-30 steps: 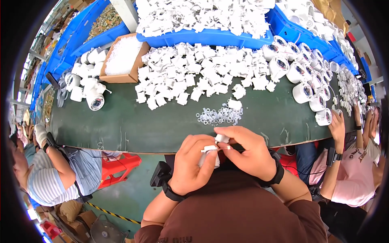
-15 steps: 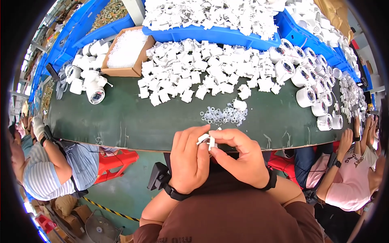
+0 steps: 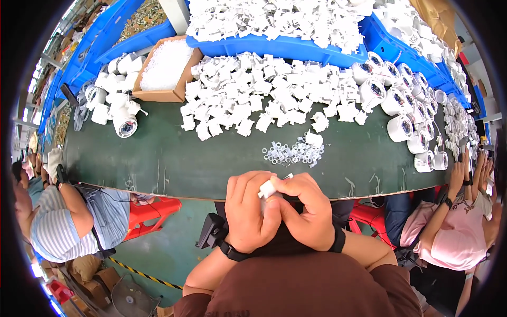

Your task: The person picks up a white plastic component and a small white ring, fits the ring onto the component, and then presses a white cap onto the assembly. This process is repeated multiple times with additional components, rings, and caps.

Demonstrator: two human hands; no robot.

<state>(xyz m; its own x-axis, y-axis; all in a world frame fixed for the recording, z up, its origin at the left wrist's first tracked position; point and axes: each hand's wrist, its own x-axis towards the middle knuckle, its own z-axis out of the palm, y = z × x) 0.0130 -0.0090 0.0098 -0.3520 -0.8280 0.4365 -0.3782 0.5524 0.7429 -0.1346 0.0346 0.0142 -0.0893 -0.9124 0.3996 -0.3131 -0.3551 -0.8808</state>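
Observation:
Just off the table's near edge, my two hands meet around a small white plastic part (image 3: 267, 189). My left hand (image 3: 248, 214) is closed on it, its fingers curled behind and its thumb in front. From the other side my right hand (image 3: 306, 211) pinches the same part with thumb and forefinger. Fingers cover much of it, so its full shape is hidden. A thin white tip shows above the right forefinger. Beyond the hands lies a small heap of translucent rings (image 3: 293, 153), with a white piece (image 3: 313, 139) at its back edge.
Loose white plastic parts (image 3: 274, 90) are heaped across the green table (image 3: 174, 153), before a full blue bin (image 3: 285, 50). A cardboard box (image 3: 163, 94) and white camera housings (image 3: 125, 126) stand left; more housings (image 3: 398, 128) stand right. People sit on both sides near red stools (image 3: 150, 216).
My hands have drawn closer together and slightly nearer to me. The white part has turned between my fingers and is now more covered by them.

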